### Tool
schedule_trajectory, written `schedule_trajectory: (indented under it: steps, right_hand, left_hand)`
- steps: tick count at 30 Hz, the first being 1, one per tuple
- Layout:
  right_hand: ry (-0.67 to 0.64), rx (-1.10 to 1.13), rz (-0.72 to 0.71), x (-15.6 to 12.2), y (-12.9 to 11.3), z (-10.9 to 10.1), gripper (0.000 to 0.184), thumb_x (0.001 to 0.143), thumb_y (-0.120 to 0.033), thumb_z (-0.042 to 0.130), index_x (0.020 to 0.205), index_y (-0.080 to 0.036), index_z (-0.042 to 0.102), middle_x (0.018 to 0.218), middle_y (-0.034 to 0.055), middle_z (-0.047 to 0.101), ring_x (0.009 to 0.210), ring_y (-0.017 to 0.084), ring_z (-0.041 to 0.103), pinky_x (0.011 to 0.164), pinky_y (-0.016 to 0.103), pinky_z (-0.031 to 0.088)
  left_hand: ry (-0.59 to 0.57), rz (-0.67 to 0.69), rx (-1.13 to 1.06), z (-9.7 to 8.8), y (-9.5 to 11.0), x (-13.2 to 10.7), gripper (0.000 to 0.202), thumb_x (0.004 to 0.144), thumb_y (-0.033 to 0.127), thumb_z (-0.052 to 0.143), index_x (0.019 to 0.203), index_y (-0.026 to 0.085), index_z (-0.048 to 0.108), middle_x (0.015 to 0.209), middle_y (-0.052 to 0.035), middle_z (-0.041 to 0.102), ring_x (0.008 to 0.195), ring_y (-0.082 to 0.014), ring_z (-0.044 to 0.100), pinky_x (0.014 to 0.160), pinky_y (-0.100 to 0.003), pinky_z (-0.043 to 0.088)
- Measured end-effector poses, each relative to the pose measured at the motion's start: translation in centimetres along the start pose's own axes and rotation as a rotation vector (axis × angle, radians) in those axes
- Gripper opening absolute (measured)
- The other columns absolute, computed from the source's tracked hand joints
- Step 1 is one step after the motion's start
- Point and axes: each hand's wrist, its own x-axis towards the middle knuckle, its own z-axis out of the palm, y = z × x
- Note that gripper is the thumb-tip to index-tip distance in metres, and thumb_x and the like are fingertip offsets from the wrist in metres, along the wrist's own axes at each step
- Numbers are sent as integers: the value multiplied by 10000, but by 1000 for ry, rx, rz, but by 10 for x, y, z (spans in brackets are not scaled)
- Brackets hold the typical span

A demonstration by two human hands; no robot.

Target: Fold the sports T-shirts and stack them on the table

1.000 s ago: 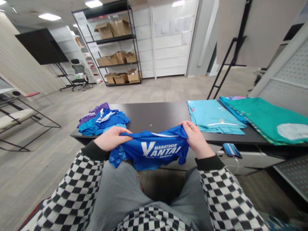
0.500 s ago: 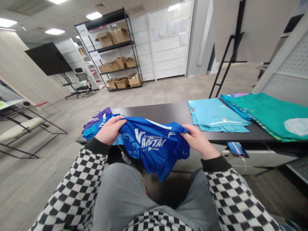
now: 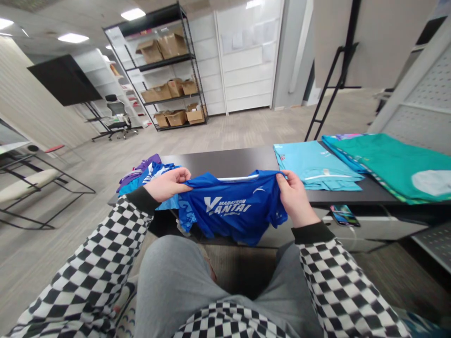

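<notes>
Blue marathon T-shirt (image 3: 229, 211) hangs spread as we grip its shoulders, left hand (image 3: 167, 184) and right hand (image 3: 296, 197) both clenched on it, just in front of the bench (image 3: 218, 162).

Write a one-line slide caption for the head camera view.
Left hand and right hand hold a blue marathon T-shirt up by its shoulders before a dark table.

Dark table (image 3: 225, 162) just beyond the blue shirt (image 3: 229, 209)
</notes>
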Motion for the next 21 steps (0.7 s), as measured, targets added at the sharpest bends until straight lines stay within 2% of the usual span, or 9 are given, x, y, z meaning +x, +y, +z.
schedule_trajectory:
  steps: [2, 5, 8, 12, 14, 17, 21]
  right_hand:
    - [24, -15, -15, -1, -4, 1, 467, 904, -709, 776, 1022, -263, 699, 683, -53, 567, 595, 170, 460, 565, 313, 412]
    - [42, -27, -55, -2, -9, 1, 442, 921, -680, 759, 985, -245, 713, 749, -28, 618, 669, 181, 498, 636, 325, 445]
    - [47, -50, -91, -3, -10, 1, 430, 938, -667, 747, 962, -238, 736, 777, -13, 642, 719, 197, 522, 697, 342, 475]
    - [37, -74, -111, -2, -7, -1, 449, 961, -668, 734, 1031, -227, 782, 853, 17, 723, 779, 223, 600, 784, 372, 524]
    - [42, -107, -129, -2, -6, -2, 462, 969, -664, 731, 1054, -215, 800, 919, 42, 771, 841, 243, 651, 856, 395, 547]
    - [39, -175, -156, -2, -5, -3, 471, 976, -654, 730, 1064, -200, 818, 1009, 74, 815, 950, 274, 700, 951, 422, 556]
    - [20, -186, -138, 1, -3, -2, 506, 959, -680, 733, 1066, -191, 801, 1027, 90, 825, 963, 281, 720, 950, 430, 565]
  left_hand:
    - [-36, -30, -23, 1, 0, 1, 452, 631, 292, 1001, 958, 222, 696, 865, -9, 806, 726, -192, 743, 670, -271, 573]
    - [-88, -93, -69, 1, -3, 3, 629, 600, 304, 1044, 1168, 217, 789, 986, -71, 855, 842, -272, 816, 764, -356, 647]
    - [-36, -119, -90, -2, -10, 7, 584, 567, 361, 1069, 1089, 212, 855, 963, -93, 862, 886, -324, 832, 793, -395, 668]
    - [113, -87, -52, -8, -21, 13, 417, 638, 475, 1028, 909, 207, 860, 875, -77, 846, 735, -250, 783, 721, -340, 636]
    - [196, -30, -52, -8, -24, 14, 422, 656, 500, 1015, 888, 195, 839, 816, -56, 817, 673, -198, 729, 680, -302, 597]
    - [291, 84, -45, -5, -28, 14, 436, 664, 497, 1014, 885, 183, 808, 788, -27, 775, 675, -161, 675, 672, -267, 549]
    - [365, 185, -101, 3, -38, 17, 445, 695, 521, 988, 901, 189, 776, 786, 3, 731, 662, -137, 627, 653, -254, 516]
